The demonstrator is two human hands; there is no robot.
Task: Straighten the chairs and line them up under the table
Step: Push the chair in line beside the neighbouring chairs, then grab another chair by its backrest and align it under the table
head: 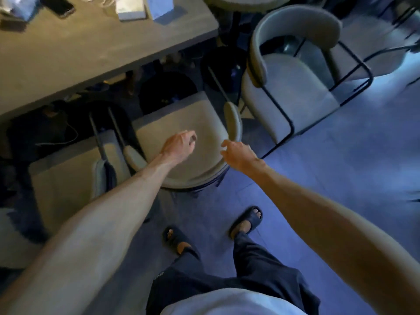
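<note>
A beige padded chair (181,114) with a curved back stands in front of me, its front partly under the grey table (75,53). My left hand (179,145) hovers over its seat, fingers loosely curled and holding nothing. My right hand (238,155) hangs just off the right end of the curved backrest, fingers apart, not clearly touching it. A second beige chair (63,178) stands at the left, partly under the table. A third chair (293,87) on a black frame stands out on the floor at the right, turned at an angle.
On the table top lie a phone (59,5), white boxes (131,7) and cables. Dark clutter and a white cable (68,137) lie under the table. A round table edge (245,2) shows at the top. My sandalled feet (246,221) stand on the bluish floor.
</note>
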